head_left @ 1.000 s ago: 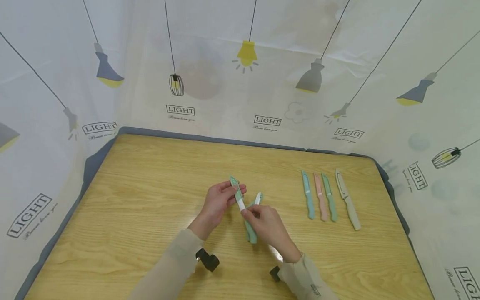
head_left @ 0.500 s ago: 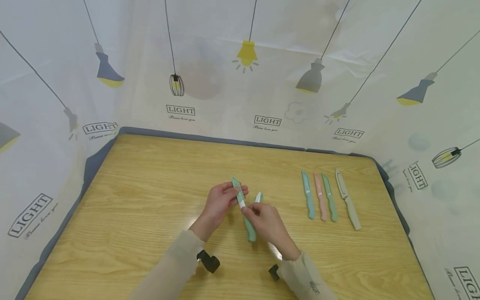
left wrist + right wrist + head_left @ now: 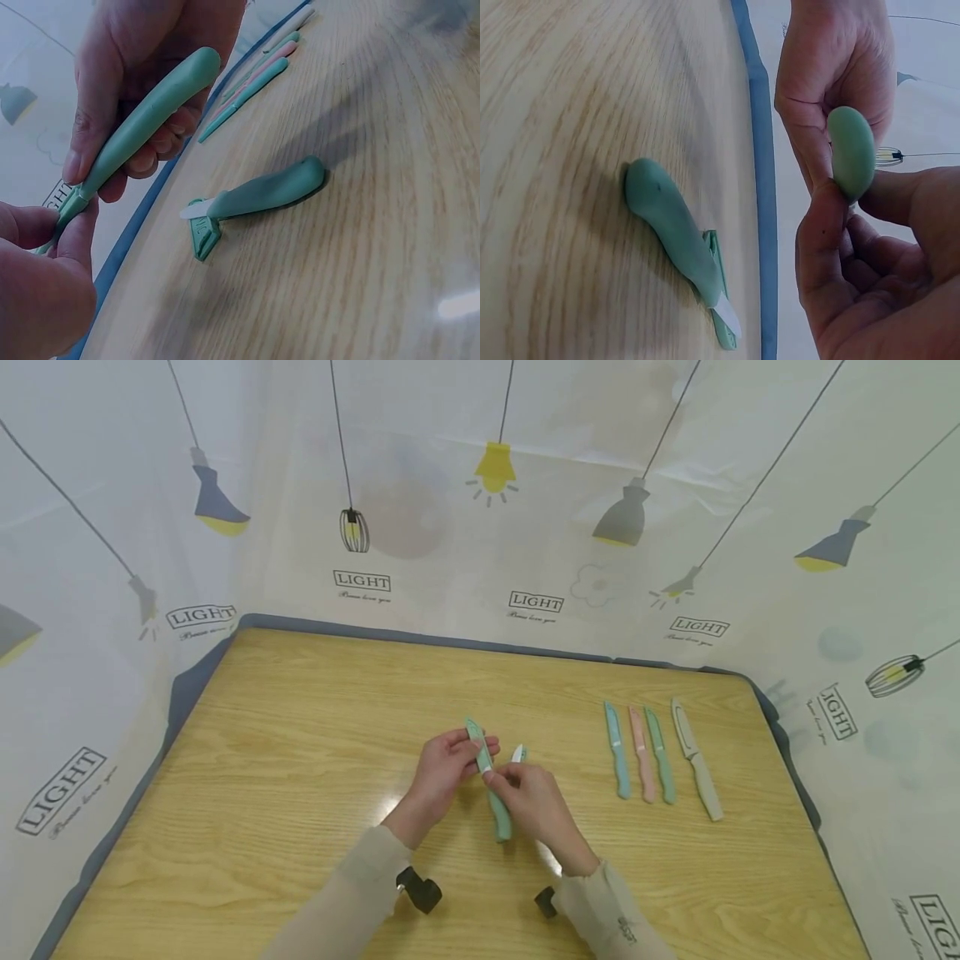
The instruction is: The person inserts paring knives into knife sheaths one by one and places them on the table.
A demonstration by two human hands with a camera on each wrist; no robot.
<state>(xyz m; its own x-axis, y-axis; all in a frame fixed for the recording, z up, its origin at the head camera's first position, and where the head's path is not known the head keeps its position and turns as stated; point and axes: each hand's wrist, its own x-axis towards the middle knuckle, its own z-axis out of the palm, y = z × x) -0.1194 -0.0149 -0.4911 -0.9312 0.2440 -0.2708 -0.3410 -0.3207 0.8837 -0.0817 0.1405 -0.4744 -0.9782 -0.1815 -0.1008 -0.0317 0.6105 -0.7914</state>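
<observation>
Above the table, my left hand [image 3: 442, 764] pinches a green blade sheath [image 3: 477, 743] between thumb and fingers. My right hand [image 3: 528, 797] grips the green knife [image 3: 498, 817] where its handle meets the sheath. Only a small white strip shows between sheath and handle; the rest of the blade is covered. Below the hands, in the left wrist view, a second green-handled knife [image 3: 270, 187] with a short white blade lies on the wood. Its tip rests at or over a loose green sheath [image 3: 204, 238], set at an angle. In the head view the right hand partly hides that knife.
To the right lie a blue knife [image 3: 618, 752], a pink knife [image 3: 641, 756], a green knife [image 3: 660, 756] and a larger cream knife [image 3: 697, 764], roughly side by side. The wooden table [image 3: 300, 718] is bordered by a printed cloth backdrop [image 3: 435, 552].
The held sheath and the knife have come together: the white blade stretch seen a second ago has shrunk to a thin strip. The left hand has shifted slightly right and nearer.
</observation>
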